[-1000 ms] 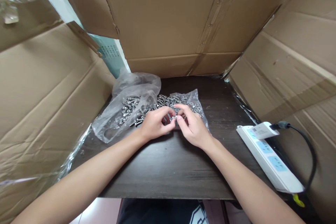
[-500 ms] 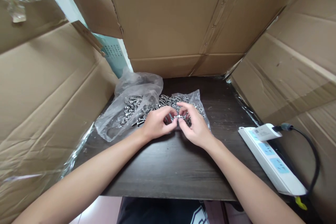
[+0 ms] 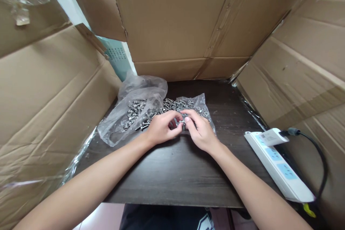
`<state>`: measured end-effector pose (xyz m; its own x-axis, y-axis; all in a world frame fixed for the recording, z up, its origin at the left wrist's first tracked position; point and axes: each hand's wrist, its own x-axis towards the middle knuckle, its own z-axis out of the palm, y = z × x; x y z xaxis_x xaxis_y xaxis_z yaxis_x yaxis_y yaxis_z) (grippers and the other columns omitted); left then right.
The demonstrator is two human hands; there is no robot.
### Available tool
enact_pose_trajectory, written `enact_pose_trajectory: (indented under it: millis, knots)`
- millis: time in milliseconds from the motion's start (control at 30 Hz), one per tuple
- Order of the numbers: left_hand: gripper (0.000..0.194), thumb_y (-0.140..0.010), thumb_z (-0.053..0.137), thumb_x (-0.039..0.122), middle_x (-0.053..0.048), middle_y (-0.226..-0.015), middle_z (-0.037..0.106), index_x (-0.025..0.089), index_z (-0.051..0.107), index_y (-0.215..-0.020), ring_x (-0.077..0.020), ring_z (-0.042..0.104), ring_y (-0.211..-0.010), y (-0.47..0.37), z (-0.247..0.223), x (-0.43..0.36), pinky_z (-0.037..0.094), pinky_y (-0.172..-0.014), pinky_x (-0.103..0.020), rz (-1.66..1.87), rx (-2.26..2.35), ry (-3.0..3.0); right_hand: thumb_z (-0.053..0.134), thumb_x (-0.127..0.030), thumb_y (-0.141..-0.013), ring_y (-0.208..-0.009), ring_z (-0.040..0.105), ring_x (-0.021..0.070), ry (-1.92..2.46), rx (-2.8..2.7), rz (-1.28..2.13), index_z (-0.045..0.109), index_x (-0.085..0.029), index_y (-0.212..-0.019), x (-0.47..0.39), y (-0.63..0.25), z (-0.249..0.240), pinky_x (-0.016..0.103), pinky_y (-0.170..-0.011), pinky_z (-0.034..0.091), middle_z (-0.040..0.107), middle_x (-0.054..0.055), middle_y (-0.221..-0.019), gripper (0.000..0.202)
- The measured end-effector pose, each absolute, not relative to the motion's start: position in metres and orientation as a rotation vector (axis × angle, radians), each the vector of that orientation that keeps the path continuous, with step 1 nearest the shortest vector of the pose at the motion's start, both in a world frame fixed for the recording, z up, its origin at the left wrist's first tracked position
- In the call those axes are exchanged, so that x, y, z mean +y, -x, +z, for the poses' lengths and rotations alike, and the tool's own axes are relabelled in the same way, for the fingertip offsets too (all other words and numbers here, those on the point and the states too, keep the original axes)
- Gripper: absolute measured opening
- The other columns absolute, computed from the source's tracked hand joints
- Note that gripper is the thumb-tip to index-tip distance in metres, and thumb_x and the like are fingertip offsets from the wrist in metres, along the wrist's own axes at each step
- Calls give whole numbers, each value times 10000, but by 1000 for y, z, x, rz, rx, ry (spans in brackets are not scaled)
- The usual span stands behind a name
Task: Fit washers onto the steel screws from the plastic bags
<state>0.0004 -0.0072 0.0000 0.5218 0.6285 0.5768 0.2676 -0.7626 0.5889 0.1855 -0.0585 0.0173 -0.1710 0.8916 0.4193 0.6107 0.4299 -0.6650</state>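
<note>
Between the fingertips of both hands is a small silver bolt (image 3: 182, 122), lying roughly level over the front of the pile. My left hand (image 3: 163, 127) pinches its left end with thumb and forefinger. At the other end, the thumb and fingers of my right hand (image 3: 201, 131) close on the bolt and cover much of it; whether a nut sits there I cannot make out. Just behind the hands lies a heap of metal bolts (image 3: 172, 104), with washers (image 3: 199, 109) on the clear plastic at the right.
A crumpled clear plastic bag (image 3: 113, 133) with more bolts lies left on the dark table (image 3: 161, 176). Cardboard walls (image 3: 175, 18) enclose the back and sides. At the right stands a white power strip (image 3: 280, 169) with a plugged-in adapter (image 3: 272, 136) and black cable.
My right thumb and fingers have closed in over the right part of the bolt, which showed more openly before. The left hand has hardly moved.
</note>
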Motion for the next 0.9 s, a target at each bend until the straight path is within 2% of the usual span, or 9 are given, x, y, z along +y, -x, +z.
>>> enact_pose_trajectory:
  millis: [167,333,500,700,900]
  knots:
    - [89,-885,624,211,-5,-861,719,191,645,-969,-106,662,-646,0,1,-8,529,-636,-216,1122,731,-2325,529,-187,-914,-867,672,232,1260,-1900,341,567,-230,-1254,-59,-186,19,386,-844,517,693,30,-905,344]
    - [89,-893,618,214,-10,-864,730,193,647,-975,-110,673,-645,0,1,-7,538,-636,-219,1124,721,-2339,469,-245,-998,-799,675,220,1315,-1879,343,589,-250,-1229,-59,-185,21,382,-831,506,712,17,-849,260]
    - [92,-891,621,215,-9,-862,726,195,646,-977,-111,673,-646,0,1,-7,539,-627,-217,1111,728,-2334,544,-203,-909,-784,666,213,1273,-1891,363,574,-229,-1247,-59,-185,21,360,-797,515,688,13,-853,341]
    - [85,-903,618,215,-9,-866,726,190,643,-981,-105,668,-642,1,0,-7,537,-636,-215,1135,716,-2334,451,-250,-1009,-818,694,218,1298,-1885,408,607,-244,-1193,-59,-185,19,356,-793,518,738,34,-922,241]
    - [96,-894,625,214,-10,-872,729,191,644,-985,-107,669,-643,1,-1,-7,535,-633,-217,1119,723,-2338,547,-188,-891,-738,649,199,1278,-1884,395,591,-236,-1217,-59,-185,17,335,-742,527,678,10,-844,332]
